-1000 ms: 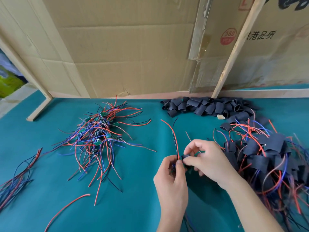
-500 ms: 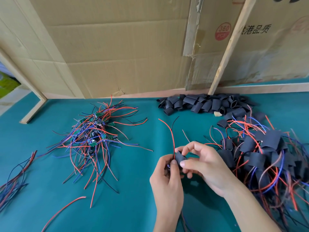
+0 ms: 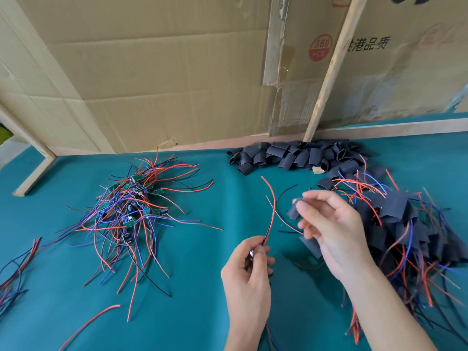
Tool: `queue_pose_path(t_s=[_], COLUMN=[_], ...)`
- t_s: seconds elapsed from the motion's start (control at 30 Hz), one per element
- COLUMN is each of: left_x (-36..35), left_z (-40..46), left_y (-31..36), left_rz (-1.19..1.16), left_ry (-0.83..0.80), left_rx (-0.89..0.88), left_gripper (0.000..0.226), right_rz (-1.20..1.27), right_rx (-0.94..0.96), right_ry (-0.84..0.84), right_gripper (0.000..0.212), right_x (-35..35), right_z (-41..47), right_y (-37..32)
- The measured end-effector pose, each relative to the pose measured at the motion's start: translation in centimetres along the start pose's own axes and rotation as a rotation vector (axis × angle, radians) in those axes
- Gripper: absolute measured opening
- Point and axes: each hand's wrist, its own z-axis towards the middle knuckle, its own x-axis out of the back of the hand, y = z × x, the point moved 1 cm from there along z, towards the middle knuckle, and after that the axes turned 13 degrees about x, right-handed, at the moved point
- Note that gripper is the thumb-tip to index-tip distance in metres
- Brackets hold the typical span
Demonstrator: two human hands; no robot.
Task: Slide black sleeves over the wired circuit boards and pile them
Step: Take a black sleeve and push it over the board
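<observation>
My left hand [image 3: 249,269] grips a small circuit board, mostly hidden in the fingers, whose red and black wires [image 3: 270,211] rise from the fist. My right hand [image 3: 331,224] pinches a black sleeve [image 3: 293,210] between thumb and fingertips, held up and to the right of the wires, apart from the board. A heap of bare wired boards [image 3: 131,206] lies at the left. Loose black sleeves [image 3: 293,155] are heaped at the back. Sleeved boards [image 3: 405,229] are piled at the right.
The work surface is a teal cloth [image 3: 197,300]. Cardboard sheets [image 3: 164,72] and a leaning wooden slat [image 3: 329,72] stand behind it. Loose wires [image 3: 15,269] lie at the left edge, and a single red wire [image 3: 88,325] lies near the front.
The hands have parted. My right hand lifted the black sleeve up and to the right, away from the board, which stays in my left hand.
</observation>
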Motion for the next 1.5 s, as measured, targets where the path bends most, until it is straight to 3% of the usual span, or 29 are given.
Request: queue_pose_path(t_s=[0.17, 0.33, 1.03, 1.17, 1.33, 1.5], left_x=[0.1, 0.1, 0.2, 0.1, -0.1, 0.0], left_z=[0.1, 0.1, 0.2, 0.2, 0.0, 0.1], left_y=[-0.3, -0.4, -0.5, -0.6, -0.2, -0.3], left_rz=[0.031, 0.062, 0.055, 0.130, 0.284, 0.369], left_ry=[-0.023, -0.045, -0.013, -0.022, 0.004, 0.007], left_rx=[-0.007, -0.026, -0.016, -0.066, -0.202, -0.228], left_gripper=[0.032, 0.037, 0.034, 0.042, 0.024, 0.039], right_rz=[0.092, 0.199, 0.267, 0.287, 0.234, 0.103], right_rx=[0.043, 0.023, 0.031, 0.039, 0.122, 0.187], right_ry=[0.221, 0.328, 0.208, 0.194, 0.172, 0.078], right_gripper=[0.003, 0.009, 0.010, 0.009, 0.012, 0.021], right_x=[0.3, 0.3, 0.0, -0.2, 0.4, 0.7], right_z=[0.4, 0.8, 0.6, 0.5, 0.7, 0.5], right_y=[-0.2, -0.6, -1.0, -1.3, -2.4, -3.3])
